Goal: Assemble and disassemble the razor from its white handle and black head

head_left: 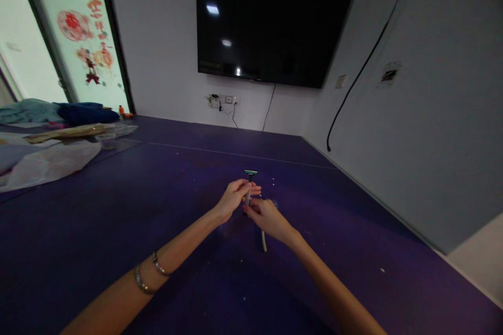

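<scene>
A razor [250, 172] with a grey handle stands nearly upright, its head at the top. My left hand [234, 194] is closed on the upper handle, thumb in front and some fingers stretched out behind. Lower down, my right hand [269, 215] pinches the bottom part of the handle. Beneath the right hand a thin pale curved piece [264, 241] lies on the purple surface [176, 251]; its upper end is hidden by the hand. Something small and clear, too unclear to name, shows just behind the right hand.
White plastic sheeting [58, 162], a clear cup [107, 140] and folded blue cloth [88, 113] lie at the far left. A black cable [359, 70] hangs down the right wall. A television [271, 29] is mounted above sockets [228, 99]. Small white bits dot the surface.
</scene>
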Available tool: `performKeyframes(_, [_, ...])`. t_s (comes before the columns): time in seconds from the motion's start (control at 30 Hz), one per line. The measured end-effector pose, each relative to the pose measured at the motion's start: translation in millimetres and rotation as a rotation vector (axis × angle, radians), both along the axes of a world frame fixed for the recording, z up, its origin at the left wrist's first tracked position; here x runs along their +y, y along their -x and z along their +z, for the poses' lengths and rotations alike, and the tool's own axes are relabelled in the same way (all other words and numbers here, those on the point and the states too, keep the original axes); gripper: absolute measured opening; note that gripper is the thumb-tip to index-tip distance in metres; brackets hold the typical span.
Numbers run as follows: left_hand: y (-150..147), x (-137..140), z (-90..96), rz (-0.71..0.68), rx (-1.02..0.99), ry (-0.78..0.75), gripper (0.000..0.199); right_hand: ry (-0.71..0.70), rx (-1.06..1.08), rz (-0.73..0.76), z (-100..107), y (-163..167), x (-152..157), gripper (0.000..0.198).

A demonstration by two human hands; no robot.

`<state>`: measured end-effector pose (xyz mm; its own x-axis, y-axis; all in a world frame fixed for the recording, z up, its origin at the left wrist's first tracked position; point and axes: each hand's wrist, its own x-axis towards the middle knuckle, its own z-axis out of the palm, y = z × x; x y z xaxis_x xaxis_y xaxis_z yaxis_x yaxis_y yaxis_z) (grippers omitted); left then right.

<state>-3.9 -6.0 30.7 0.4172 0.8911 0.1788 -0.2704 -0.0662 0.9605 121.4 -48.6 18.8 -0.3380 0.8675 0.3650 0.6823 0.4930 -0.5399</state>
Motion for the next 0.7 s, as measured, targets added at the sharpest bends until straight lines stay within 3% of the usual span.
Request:
performKeyframes(0.13, [1.8,3.7,0.7,0.102,0.171,0.018,0.036,0.043,0.031,-0.102,-3.6,-1.6,3.6,0.034])
performKeyframes(0.23, [5.8,9.3,0.9,0.274,0.284,0.071,0.061,0.215,0.009,-0.227,-11.7,-8.8,12.4,0.035])
performKeyframes(0.3, [9.4,14.0,0.7,0.321,0.297,0.105,0.067,0.368,-0.012,-0.286,-18.3,-14.9,18.1,0.033])
performKeyframes(0.4, [14.8,21.0,-0.1,0.33,0.295,0.138,0.06,0.507,-0.025,-0.304,-25.6,-21.7,21.9,0.032])
performKeyframes(0.7, [18.7,18.5,4.2,0.28,0.319,0.143,0.043,0.746,-0.074,-0.238,-26.1,-21.1,18.1,0.029])
